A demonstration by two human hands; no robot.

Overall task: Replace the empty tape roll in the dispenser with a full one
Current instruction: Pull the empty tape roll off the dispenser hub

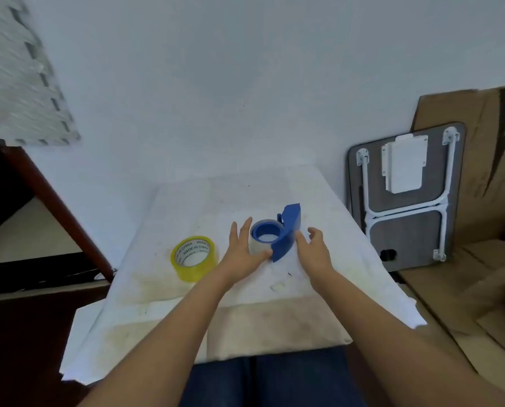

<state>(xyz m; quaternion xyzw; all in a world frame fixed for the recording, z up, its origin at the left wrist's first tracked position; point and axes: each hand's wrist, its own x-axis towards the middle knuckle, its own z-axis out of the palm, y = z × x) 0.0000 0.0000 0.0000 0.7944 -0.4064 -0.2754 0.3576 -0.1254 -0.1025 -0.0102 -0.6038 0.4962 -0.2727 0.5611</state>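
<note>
A blue tape dispenser (288,233) lies on the white-covered table (186,289), with a thin, nearly spent roll (255,243) around its blue hub. A full yellowish tape roll (194,258) with a white core stands on the table to the left of it. My left hand (241,249) is at the dispenser's left side, fingers spread, thumb touching the roll's near edge. My right hand (311,245) is at the dispenser's right side, fingers apart, fingertips at the blue body. Neither hand has closed around anything.
A folded grey lap table (404,201) with white legs leans against the wall to the right, with flattened cardboard (480,186) behind and beside it. Dark wooden furniture (48,195) stands to the left. My blue-clad legs (274,380) are under the table's near edge.
</note>
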